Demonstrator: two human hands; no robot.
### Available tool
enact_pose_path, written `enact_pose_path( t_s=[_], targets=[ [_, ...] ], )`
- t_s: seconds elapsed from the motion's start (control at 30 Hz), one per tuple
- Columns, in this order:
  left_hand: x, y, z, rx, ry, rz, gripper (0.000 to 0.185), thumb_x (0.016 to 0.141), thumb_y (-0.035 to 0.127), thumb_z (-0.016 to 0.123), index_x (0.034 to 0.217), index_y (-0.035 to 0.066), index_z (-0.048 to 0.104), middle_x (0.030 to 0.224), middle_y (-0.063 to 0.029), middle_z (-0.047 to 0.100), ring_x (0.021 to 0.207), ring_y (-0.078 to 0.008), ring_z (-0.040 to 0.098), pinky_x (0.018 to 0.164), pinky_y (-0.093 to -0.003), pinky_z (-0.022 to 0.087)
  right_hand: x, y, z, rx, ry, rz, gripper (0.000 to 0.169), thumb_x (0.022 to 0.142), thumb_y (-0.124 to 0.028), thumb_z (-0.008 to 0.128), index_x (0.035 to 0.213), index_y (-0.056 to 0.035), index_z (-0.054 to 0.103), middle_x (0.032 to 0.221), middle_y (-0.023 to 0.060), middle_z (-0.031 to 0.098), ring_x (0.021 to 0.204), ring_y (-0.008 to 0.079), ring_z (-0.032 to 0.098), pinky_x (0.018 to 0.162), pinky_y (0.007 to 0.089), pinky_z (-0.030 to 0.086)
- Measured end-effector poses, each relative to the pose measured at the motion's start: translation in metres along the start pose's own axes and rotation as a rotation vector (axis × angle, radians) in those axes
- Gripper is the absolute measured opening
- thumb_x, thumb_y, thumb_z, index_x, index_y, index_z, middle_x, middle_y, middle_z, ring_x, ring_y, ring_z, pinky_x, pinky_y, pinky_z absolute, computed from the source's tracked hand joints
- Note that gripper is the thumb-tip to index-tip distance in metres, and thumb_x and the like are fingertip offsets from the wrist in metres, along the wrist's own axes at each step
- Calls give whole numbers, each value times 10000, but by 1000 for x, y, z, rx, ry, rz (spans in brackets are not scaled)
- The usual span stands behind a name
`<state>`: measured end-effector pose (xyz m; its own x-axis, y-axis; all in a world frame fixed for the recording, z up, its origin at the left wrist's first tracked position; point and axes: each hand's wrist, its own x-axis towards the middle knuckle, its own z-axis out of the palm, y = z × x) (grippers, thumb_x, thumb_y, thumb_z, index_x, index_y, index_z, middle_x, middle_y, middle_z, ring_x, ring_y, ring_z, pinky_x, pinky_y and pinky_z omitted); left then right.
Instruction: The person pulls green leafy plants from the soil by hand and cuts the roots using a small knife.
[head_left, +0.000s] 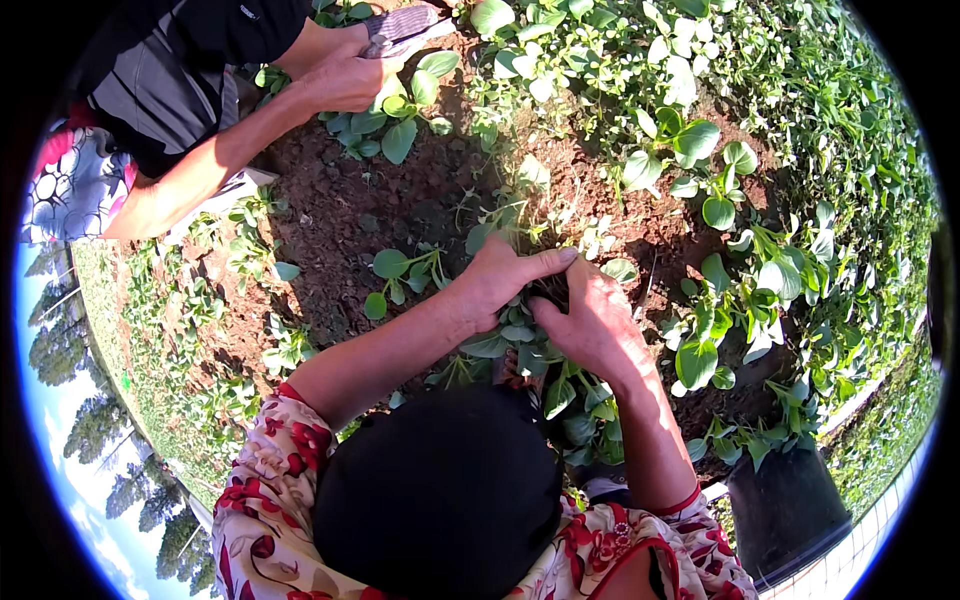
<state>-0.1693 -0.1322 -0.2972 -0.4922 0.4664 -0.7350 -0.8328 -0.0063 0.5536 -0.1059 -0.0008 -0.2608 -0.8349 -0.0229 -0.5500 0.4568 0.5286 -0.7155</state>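
My left hand (499, 279) is curled among thin weed stems (553, 286), and leafy sprigs (496, 219) stick out past its fingers. Its thumb stretches across and meets the fingertips of my right hand (592, 315). The right hand's fingers are bent downward, and what they grasp is hidden. Below both hands stand broad-leaved seedlings (517, 330) in shade. A small leafy seedling (405, 270) grows in the reddish-brown soil (330, 202) left of my left forearm.
At upper left, another person's hand (349, 79) holds a dark knitted item (401, 22) beside more seedlings (397, 112). Larger leafy plants (750, 300) and dense weeds (847, 127) cover the right side. A black bucket (787, 510) stands at lower right.
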Motion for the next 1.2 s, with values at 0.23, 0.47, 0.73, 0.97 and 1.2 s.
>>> enact_pose_path(
  t_s=[0.23, 0.47, 0.73, 0.97, 1.2],
  targets=[
    [6, 80, -28, 294, 222, 404, 245, 798, 81, 673, 977, -46, 565, 894, -121, 647, 812, -192, 630, 725, -323, 515, -46, 97, -21, -307, 471, -30, 318, 742, -80, 647, 1039, -16, 554, 839, 140, 613, 770, 304, 615, 683, 396, 489],
    [67, 101, -17, 1558, 293, 648, 412, 782, 303, 666, 1010, -34, 596, 803, -187, 637, 746, -301, 623, 699, -373, 499, -60, 131, 41, -393, 195, 334, 464, 681, -346, 720, 916, -12, 500, 759, 203, 611, 733, 383, 615, 647, 469, 491],
    [111, 47, -37, 1852, 8, 498, 182, 700, 135, 605, 867, 61, 601, 1005, -158, 586, 875, -317, 611, 751, -415, 515, -77, 137, 58, -352, 173, 213, 428, 664, -231, 742, 973, -51, 508, 902, 168, 515, 815, 367, 559, 688, 470, 465],
    [80, 17, -71, 1963, 56, 607, 144, 761, 116, 513, 855, 75, 615, 1279, -339, 446, 688, -273, 671, 581, -376, 520, -82, 145, 61, -351, 165, 162, 350, 621, -88, 667, 931, -60, 506, 942, 185, 471, 802, 379, 558, 677, 490, 473],
    [83, 9, -77, 2025, 132, 833, 378, 731, 109, 548, 1098, 158, 623, 1130, -251, 570, 636, -195, 636, 547, -347, 491, -90, 144, 56, -555, 185, 16, 327, 644, -111, 627, 956, -76, 535, 921, 155, 485, 812, 350, 526, 789, 454, 426]
  ],
)
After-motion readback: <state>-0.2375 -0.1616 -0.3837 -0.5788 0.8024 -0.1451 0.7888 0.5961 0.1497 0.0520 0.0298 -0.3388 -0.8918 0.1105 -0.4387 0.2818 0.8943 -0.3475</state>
